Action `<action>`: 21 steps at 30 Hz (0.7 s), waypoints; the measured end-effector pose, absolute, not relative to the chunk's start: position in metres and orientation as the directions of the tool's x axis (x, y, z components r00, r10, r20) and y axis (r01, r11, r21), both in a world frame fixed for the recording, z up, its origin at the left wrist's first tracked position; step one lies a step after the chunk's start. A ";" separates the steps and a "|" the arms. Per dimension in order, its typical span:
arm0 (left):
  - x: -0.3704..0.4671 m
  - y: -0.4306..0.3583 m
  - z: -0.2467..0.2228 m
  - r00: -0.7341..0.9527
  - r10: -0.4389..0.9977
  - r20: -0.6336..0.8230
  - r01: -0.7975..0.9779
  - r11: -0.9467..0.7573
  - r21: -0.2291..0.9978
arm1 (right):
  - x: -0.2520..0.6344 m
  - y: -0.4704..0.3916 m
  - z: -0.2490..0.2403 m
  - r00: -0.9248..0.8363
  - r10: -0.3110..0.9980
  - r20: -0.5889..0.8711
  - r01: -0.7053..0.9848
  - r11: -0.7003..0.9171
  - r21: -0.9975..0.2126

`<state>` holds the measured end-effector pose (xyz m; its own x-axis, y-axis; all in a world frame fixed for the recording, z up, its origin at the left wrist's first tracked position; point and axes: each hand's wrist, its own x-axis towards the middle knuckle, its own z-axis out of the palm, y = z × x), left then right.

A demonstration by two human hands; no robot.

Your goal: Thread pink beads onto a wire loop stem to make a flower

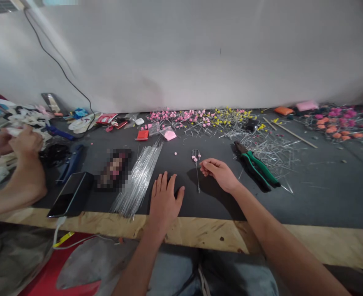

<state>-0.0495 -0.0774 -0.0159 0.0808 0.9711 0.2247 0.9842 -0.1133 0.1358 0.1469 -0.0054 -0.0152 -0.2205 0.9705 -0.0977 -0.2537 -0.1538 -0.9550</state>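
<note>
Left hand (165, 197) lies flat and loose — right hand (220, 174) is curled, can't tell if gripping anything. Wire piece (195, 158) at that hand's nine o'clock, pliers (260, 167) at three.

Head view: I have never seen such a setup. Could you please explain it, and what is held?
No machine shows here: a camera on a person's head looks forward and down at their two bare hands. The left hand lies open on the dark table, beside a bundle of thin wires. The right hand is curled beside a wire piece with pink bits; whether it pinches anything is unclear. Green-handled pliers lie to its right. At the far left, another person's hands hold something white.
</note>
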 end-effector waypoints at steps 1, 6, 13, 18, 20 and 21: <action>-0.049 -0.077 -0.016 0.083 0.970 0.228 0.984 -0.116 0.134 | 0.147 -0.005 -0.015 -0.220 0.970 -0.101 -0.253 -0.157 -0.955; -0.050 -0.076 -0.017 0.077 0.969 0.235 0.984 -0.112 0.139 | 0.146 -0.005 -0.014 -0.224 0.970 -0.097 -0.251 -0.154 -0.956; -0.050 -0.076 -0.016 0.086 0.972 0.219 0.986 -0.114 0.118 | 0.147 -0.006 -0.016 -0.220 0.971 -0.096 -0.244 -0.150 -0.958; -0.049 -0.076 -0.014 0.097 0.973 0.212 0.987 -0.121 0.105 | 0.148 -0.006 -0.016 -0.223 0.970 -0.095 -0.254 -0.152 -0.955; -0.049 -0.076 -0.014 0.097 0.973 0.210 0.987 -0.122 0.106 | 0.148 -0.006 -0.016 -0.225 0.969 -0.098 -0.255 -0.155 -0.954; -0.049 -0.076 -0.014 0.096 0.973 0.210 0.987 -0.121 0.108 | 0.148 -0.006 -0.015 -0.225 0.969 -0.100 -0.255 -0.157 -0.954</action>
<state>-0.0487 -0.0762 -0.0139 0.0959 0.9729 0.2103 0.9868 -0.1207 0.1083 0.1476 -0.0062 -0.0154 -0.2248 0.9693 -0.0998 -0.2553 -0.1574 -0.9540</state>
